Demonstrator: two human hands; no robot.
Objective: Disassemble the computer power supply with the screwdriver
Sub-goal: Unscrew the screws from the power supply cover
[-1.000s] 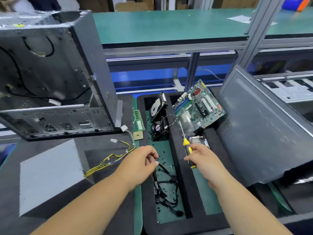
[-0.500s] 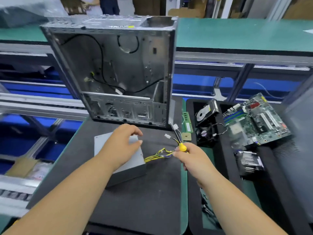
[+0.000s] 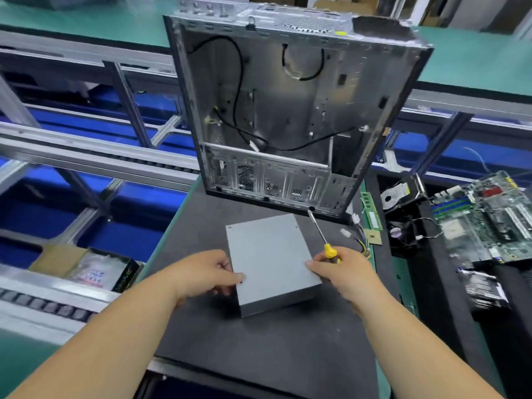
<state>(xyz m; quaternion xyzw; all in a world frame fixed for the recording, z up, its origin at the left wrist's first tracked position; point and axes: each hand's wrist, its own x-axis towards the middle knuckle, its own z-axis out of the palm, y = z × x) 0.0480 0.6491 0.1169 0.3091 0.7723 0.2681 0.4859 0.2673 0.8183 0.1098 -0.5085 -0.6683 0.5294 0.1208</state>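
Counter [image 3: 259,341], dark mat: supply [image 3: 270,260] lies flat before the gutted case [image 3: 288,110], lid still screwed. Left hand [image 3: 201,273] grips its left edge; right hand [image 3: 342,269] steadies the right, clamped on the screwdriver [image 3: 322,237]. Disassembly apparently unstarted.

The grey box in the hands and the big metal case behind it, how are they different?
The power supply is closed, plain grey and lies flat on the black mat; the computer case is open, showing black wires inside. The power supply is much smaller than the case. Both hands touch the power supply; neither touches the case. Both are grey metal boxes.
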